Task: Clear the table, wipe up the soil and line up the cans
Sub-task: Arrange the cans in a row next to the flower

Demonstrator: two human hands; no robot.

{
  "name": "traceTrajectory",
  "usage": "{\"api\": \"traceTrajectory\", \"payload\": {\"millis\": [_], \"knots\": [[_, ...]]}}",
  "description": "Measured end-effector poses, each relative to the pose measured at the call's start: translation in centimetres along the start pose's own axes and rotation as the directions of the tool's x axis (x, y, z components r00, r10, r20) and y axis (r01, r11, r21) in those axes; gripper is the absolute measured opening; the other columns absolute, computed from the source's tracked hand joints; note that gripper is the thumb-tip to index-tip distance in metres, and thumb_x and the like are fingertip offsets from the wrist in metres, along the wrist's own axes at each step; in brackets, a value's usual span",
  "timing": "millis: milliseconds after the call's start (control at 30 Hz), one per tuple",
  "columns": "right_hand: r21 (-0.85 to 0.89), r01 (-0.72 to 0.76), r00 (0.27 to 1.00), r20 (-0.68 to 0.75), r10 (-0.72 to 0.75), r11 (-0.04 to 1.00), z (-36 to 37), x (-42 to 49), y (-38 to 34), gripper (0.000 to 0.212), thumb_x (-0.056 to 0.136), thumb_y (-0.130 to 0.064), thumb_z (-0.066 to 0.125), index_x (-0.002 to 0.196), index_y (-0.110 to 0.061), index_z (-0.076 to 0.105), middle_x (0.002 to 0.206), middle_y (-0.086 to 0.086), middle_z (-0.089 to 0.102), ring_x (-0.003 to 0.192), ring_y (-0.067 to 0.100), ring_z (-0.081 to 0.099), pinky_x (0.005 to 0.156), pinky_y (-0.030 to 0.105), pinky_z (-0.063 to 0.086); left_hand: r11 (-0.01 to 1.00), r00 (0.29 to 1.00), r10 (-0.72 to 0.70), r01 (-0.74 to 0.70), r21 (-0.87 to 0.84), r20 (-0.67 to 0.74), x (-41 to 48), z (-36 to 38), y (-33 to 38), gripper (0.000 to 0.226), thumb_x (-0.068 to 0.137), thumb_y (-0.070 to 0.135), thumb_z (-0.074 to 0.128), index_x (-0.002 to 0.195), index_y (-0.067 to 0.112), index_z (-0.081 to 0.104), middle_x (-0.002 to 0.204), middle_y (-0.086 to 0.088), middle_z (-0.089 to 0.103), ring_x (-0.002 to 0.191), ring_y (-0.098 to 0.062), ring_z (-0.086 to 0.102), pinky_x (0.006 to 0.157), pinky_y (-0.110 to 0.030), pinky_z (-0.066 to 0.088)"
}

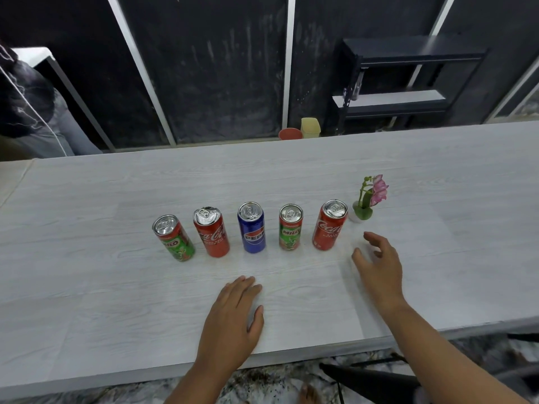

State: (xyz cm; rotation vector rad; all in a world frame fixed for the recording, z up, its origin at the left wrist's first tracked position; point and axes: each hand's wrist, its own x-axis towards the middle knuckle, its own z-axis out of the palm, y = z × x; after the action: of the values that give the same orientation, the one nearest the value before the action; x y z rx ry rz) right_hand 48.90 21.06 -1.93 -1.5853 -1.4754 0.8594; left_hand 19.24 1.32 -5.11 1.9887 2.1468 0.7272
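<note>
Several cans stand upright in a row across the white table (116, 301): a green Milo can (174, 239), a dented red Coca-Cola can (212, 231), a blue Pepsi can (251, 228), a second Milo can (290, 228) and a second Coca-Cola can (329, 225). My left hand (233, 319) lies flat on the table, palm down, in front of the Pepsi can. To the right of the last Coca-Cola can hovers my right hand (377, 266), fingers spread, holding nothing and apart from the can. No soil shows on the table.
A small white pot with a pink orchid (368, 199) stands just right of the row, behind my right hand. Beyond the table's far edge are an orange bowl (290, 133), a yellow container (310, 127) and a black shelf unit (408, 80). A person sits at far left (29, 112).
</note>
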Motion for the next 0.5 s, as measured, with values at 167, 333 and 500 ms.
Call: {"api": "traceTrajectory", "payload": {"millis": [167,333,500], "knots": [[-0.051,-0.029,0.999,-0.035,0.028,0.998,-0.8,4.9,-0.1,0.061,0.09,-0.034,0.084,0.146,-0.028,0.058,0.14,-0.007,0.064,0.125,0.016,0.058,0.108,0.042,0.051,1.0,1.0,-0.006,0.005,-0.019,-0.008,0.1,0.3,-0.2,0.046,0.104,0.04,0.06,0.149,0.029,0.063,0.161,0.014,0.053,0.154,-0.009,0.044,0.13,-0.036,0.033],[-0.124,-0.037,0.999,-0.017,0.035,0.992,0.1,8.4,-0.1,0.079,0.077,-0.058,0.087,0.145,-0.03,0.06,0.125,-0.005,0.064,0.107,0.022,0.062,0.095,0.046,0.056,1.0,1.0,0.0,-0.001,-0.03,-0.01,0.2,0.4,-0.3,0.046,0.103,0.041,0.06,0.148,0.029,0.062,0.16,0.015,0.053,0.154,-0.009,0.044,0.132,-0.033,0.03],[-0.244,0.004,0.999,-0.046,-0.016,0.97,0.9,9.2,-0.1,0.075,0.076,-0.068,0.083,0.138,-0.032,0.063,0.129,-0.001,0.071,0.119,0.027,0.061,0.103,0.05,0.052,0.999,1.0,0.004,-0.004,-0.044,-0.008,0.2,0.5,-0.3,0.046,0.103,0.04,0.06,0.148,0.029,0.062,0.16,0.014,0.053,0.154,-0.01,0.045,0.132,-0.033,0.028]]}}
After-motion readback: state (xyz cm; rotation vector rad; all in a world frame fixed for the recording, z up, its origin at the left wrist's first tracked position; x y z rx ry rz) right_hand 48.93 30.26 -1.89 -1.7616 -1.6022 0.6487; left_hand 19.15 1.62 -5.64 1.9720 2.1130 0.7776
